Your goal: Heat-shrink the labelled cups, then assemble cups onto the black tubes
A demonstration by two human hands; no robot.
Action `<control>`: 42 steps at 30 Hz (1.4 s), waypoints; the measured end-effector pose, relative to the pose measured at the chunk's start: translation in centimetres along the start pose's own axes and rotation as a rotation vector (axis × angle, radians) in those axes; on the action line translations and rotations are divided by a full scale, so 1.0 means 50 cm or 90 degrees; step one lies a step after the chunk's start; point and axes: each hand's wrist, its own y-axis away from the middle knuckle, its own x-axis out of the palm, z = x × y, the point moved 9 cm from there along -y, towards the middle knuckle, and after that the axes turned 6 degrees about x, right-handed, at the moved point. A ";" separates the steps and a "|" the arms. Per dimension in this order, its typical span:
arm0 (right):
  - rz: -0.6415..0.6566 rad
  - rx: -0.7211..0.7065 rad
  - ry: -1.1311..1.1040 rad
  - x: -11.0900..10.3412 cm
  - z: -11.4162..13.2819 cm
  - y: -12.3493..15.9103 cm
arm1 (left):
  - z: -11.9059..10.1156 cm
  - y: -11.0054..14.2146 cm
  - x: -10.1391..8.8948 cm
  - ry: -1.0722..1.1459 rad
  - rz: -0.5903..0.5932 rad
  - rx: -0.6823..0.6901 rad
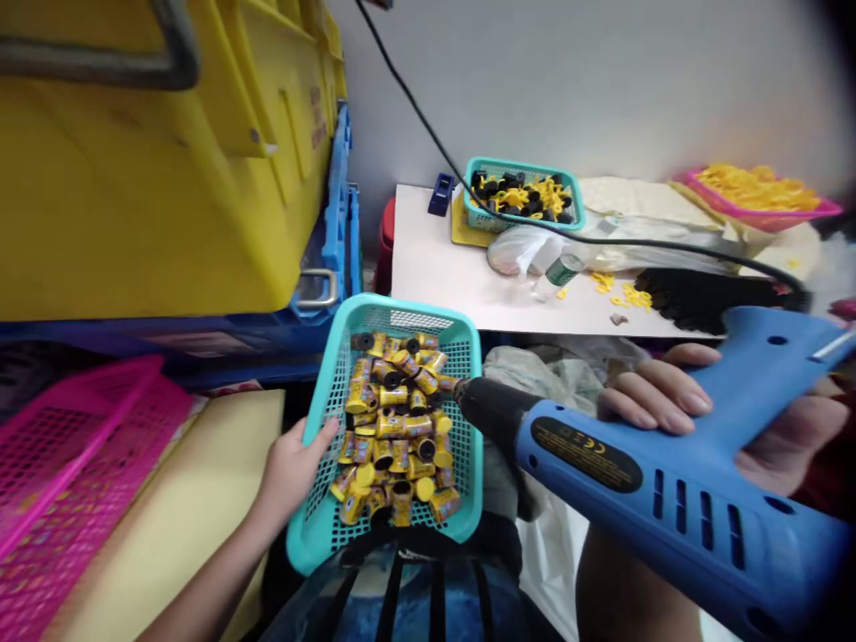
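My left hand [298,464] grips the left rim of a teal plastic basket [473,428], which rests on my lap and tilts a little. Inside it lie many small yellow cylinders [394,423] with printed wraps, some showing black open ends. In my right hand [659,392] is a blue heat gun [602,455], with my fingers wrapped round its handle. Its black nozzle [488,410] points left, at the basket's right side and over the nearest cylinders. The palm of my right hand is partly hidden behind the handle.
A white table [428,267] ahead carries another teal basket [579,209] of black and yellow parts, a bottle [560,275] and loose yellow pieces. A black cord [428,120] crosses above it. Yellow crates [167,196] stack at left above a pink basket [80,446].
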 end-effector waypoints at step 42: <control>0.088 0.069 -0.082 -0.013 -0.094 0.058 | 0.104 0.059 0.178 0.267 0.030 -0.062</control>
